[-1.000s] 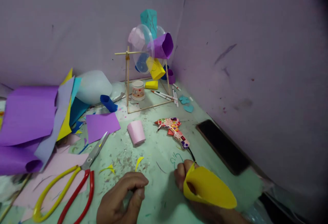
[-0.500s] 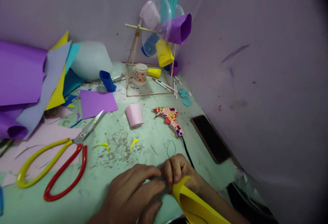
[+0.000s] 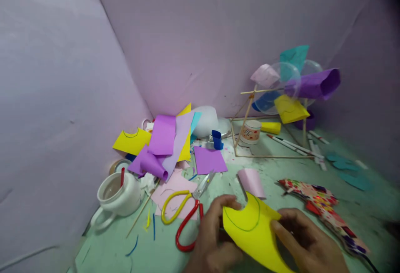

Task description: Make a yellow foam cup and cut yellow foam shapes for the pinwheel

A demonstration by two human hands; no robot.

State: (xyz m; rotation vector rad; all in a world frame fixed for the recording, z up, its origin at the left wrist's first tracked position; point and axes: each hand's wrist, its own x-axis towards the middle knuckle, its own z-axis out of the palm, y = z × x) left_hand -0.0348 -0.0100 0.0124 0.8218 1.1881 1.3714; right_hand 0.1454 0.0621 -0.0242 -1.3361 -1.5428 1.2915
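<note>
Between my two hands is a piece of yellow paper [image 3: 246, 233] with a green curved line drawn on it and a notch cut into its top edge. My left hand [image 3: 215, 239] grips its left side, fingers behind the sheet. On the right edge, my right hand [image 3: 303, 239] pinches it with the thumb in front. Just beyond the sheet stands a pink paper cup shape [image 3: 251, 182]. Scissors [image 3: 195, 200] with one yellow and one red handle lie left of my left hand. A patterned glue gun [image 3: 321, 206] lies beyond my right hand.
A wheel of clear discs [image 3: 290, 77] with coloured paper cups sits on a stick frame [image 3: 250, 110] at back right. Markers [image 3: 290, 144] lie under it. Coloured sheets [image 3: 164, 135] pile up at back left, near a white teapot-like mug [image 3: 121, 196]. Walls close in behind and beside.
The view has swung left, bringing the white mug into sight. The yellow paper has come up between my hands, and my left hand, which was free of it, now grips it too.
</note>
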